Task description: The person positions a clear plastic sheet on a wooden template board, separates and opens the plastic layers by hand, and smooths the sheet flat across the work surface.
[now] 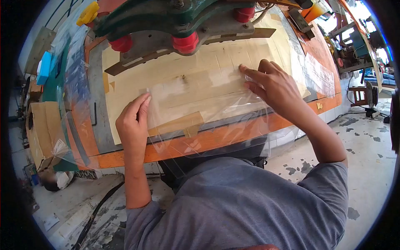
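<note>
A clear plastic sheet (216, 89) lies over the pale board (233, 54) on the worktable, its near part draping past the orange front edge. My left hand (134, 116) pinches the sheet's left edge between thumb and fingers. On the other side, my right hand (277, 83) is at the sheet's far right part, with the index finger stretched onto the board and the thumb lower, film between them. Brown tape (191, 125) shows through the film. Just beyond both hands hangs a long flat metal bar (237, 36) under a green machine frame (158, 18).
Red round mounts (185, 41) sit on the machine. A hex key (94, 113) lies at the table's left. More clear film (318, 75) is on the right, and a cardboard box (45, 129) stands at left. An orange container (313, 11) is at the back right.
</note>
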Demonstrator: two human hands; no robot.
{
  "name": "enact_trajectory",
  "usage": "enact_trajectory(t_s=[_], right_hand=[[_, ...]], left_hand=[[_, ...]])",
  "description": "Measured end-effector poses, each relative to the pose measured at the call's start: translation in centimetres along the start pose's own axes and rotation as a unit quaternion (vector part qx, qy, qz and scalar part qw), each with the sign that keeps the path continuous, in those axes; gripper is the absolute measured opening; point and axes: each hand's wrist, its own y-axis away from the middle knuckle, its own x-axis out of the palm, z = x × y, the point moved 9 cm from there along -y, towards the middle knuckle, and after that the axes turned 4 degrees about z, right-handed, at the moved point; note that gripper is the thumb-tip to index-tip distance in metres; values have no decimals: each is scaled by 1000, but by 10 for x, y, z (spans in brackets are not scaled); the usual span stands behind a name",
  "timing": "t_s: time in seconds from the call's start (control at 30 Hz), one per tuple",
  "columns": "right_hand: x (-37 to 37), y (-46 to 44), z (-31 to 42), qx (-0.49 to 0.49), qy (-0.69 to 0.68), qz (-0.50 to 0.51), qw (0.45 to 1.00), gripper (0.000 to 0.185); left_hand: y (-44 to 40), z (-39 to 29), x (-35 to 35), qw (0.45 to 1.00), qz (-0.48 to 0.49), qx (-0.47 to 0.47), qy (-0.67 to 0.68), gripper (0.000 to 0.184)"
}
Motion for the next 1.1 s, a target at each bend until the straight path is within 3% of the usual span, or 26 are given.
enact_trajectory(t_s=[0.07, 0.27, 0.77, 0.97, 1.1], right_hand=[[-4, 7, 5, -8, 1, -69, 998, 37], [1, 16, 4, -20, -25, -148, 988, 37], [1, 16, -4, 4, -75, -123, 990, 38], [0, 17, -1, 11, -65, -128, 990, 42], [2, 17, -3, 31, -87, -120, 989, 39]], left_hand=[[2, -5, -9, 997, -63, 31, 30, 19], [3, -8, -10, 996, -71, 47, 12, 19], [0, -5, -8, 997, -45, 57, 25, 19], [1, 1, -6, 999, 31, -25, 31, 24], [7, 3, -7, 998, -13, -38, 58, 23]])
